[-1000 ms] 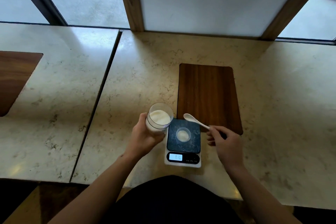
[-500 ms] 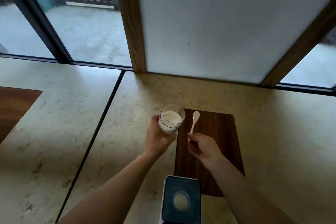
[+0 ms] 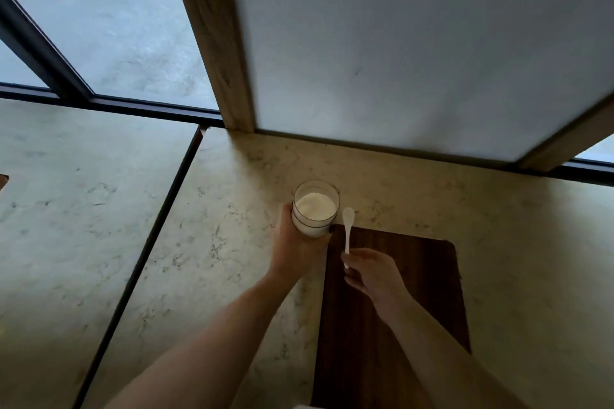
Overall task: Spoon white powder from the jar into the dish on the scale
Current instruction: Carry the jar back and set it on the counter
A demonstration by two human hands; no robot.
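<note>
A clear glass jar (image 3: 315, 207) with white powder inside stands open at the far left corner of the wooden board. My left hand (image 3: 294, 247) wraps around its near side. A small white spoon (image 3: 348, 231) points away from me just right of the jar, bowl outside the rim, and my right hand (image 3: 370, 272) pinches the near end of its handle. The scale and its dish are out of view below the frame, apart from a pale sliver at the bottom edge.
A dark wooden board (image 3: 398, 309) lies on the pale marble counter (image 3: 216, 242). A dark seam (image 3: 146, 259) splits the counter on the left. A white panel with wooden posts (image 3: 216, 43) rises behind, and windows flank it.
The view has tilted up and the scale with its dish has dropped out of the frame. Both hands moved away from me with jar and spoon, from beside the scale to the board's far corner.
</note>
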